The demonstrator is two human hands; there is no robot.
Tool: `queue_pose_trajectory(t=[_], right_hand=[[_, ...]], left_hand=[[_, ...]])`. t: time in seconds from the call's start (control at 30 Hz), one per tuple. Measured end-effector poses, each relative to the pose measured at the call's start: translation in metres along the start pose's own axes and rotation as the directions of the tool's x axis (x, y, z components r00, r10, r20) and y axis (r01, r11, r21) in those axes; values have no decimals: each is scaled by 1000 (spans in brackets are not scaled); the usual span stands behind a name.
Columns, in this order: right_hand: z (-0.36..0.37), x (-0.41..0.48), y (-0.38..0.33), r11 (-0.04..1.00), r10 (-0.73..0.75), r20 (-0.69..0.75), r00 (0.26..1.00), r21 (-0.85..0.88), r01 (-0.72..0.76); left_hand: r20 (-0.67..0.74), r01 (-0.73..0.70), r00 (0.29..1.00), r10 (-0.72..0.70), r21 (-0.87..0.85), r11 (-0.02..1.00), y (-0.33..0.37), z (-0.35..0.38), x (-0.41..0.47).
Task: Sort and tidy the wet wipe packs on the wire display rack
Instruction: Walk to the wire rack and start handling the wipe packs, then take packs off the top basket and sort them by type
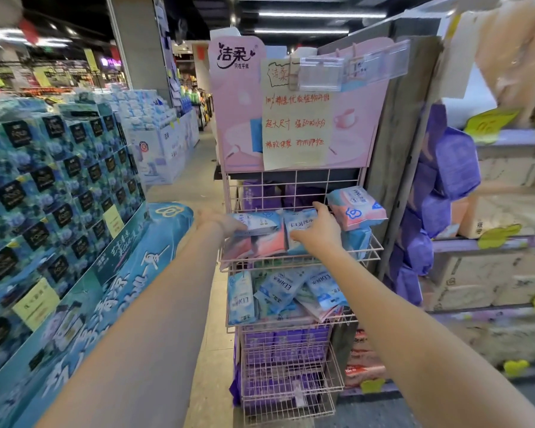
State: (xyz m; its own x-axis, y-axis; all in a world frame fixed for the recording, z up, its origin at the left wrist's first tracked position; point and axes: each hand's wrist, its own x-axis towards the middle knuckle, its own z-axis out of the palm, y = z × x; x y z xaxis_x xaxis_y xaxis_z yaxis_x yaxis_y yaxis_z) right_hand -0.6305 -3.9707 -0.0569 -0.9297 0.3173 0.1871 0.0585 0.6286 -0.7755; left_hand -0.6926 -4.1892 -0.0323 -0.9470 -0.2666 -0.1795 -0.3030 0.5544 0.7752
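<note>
Upper basket (291, 259): left hand (221, 223) touches left pack (260, 222), grip unclear; right hand (318, 231), fingers straight, rests on middle pack (298, 222).

We see a pink wire display rack (366, 258) standing on the shop floor (204, 186). Its upper basket holds pink-and-blue wet wipe packs (260, 239). Blue packs (280, 288) lie jumbled one tier below, with purple packs (286, 342) beneath.
</note>
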Motion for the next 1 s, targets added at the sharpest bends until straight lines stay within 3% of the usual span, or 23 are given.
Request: queue_pose_trajectory(t=[0.1,0.23,0.37,0.47,0.63,0.83,1.0], right_hand=[[-7,-4,7,990,13,-27,1000,143,-9],[-11,-8,3,960,-48,-96,994,269,72],[-5,-7,-3,925,-51,-74,996,373,75],[-10,-4,-10,904,-55,-16,998,424,57],[-16,7,-17,816,-84,-46,995,570,95],[-25,21,-28,673,-108,-64,992,730,120],[-29,30,-33,553,-66,4,998,833,34]], left_hand=[[16,-9,1000,13,-221,975,-1,2,0],[-74,-75,996,49,-403,912,2,-3,-7],[-29,-97,994,101,-618,780,19,-10,-12],[-97,-215,975,202,-652,727,36,-10,-16],[-113,-302,944,309,-666,682,51,-6,-22],[-81,-292,935,346,-732,615,54,-4,-21],[-45,-292,929,368,-700,652,49,-2,-13]])
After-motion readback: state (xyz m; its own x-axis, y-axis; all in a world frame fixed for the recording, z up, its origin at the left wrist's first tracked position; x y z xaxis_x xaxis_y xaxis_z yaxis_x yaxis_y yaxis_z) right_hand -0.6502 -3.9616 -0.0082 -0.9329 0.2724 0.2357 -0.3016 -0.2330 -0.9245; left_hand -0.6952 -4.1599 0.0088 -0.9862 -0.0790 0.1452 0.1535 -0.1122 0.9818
